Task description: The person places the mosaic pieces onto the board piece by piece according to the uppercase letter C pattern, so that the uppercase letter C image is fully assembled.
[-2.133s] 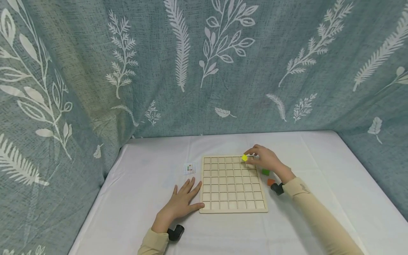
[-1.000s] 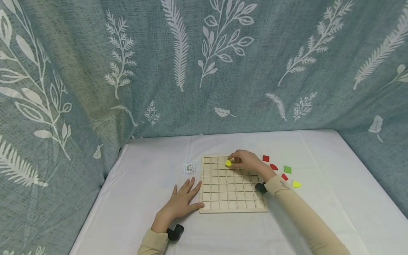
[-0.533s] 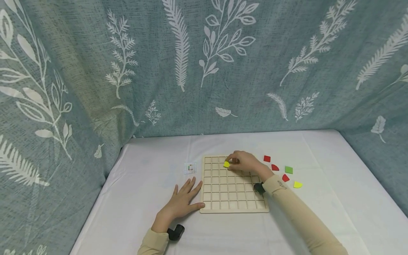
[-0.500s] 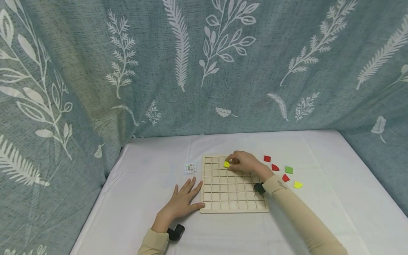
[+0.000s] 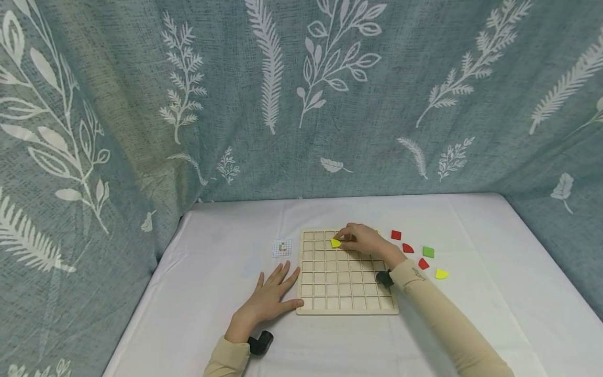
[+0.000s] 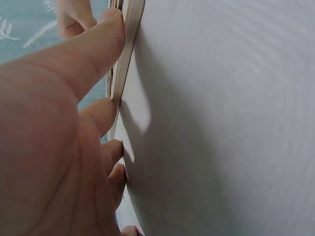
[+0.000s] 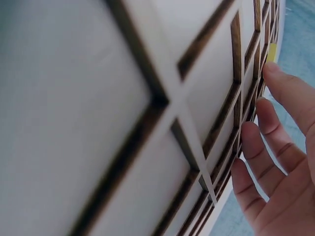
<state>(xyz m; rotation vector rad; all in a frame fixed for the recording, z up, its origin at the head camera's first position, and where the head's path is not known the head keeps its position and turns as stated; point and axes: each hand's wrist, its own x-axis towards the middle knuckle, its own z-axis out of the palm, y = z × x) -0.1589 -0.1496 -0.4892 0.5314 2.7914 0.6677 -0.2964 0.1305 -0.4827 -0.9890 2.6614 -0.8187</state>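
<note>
Right hand (image 5: 365,242) pinches a yellow, seemingly quarter-round tile (image 5: 335,243) over the wooden grid board (image 5: 347,306); left hand (image 5: 266,302) flat.

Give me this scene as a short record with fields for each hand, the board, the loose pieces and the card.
right hand: pinches a yellow piece over the board's second row from the far edge
left hand: flat on the white tablecloth, thumb against the board's near left corner
wooden grid board: visible cells hold no pieces
loose pieces: red square, two red quarter-rounds, green square, yellow quarter-round, right of the board
pattern card: left of the board
</note>
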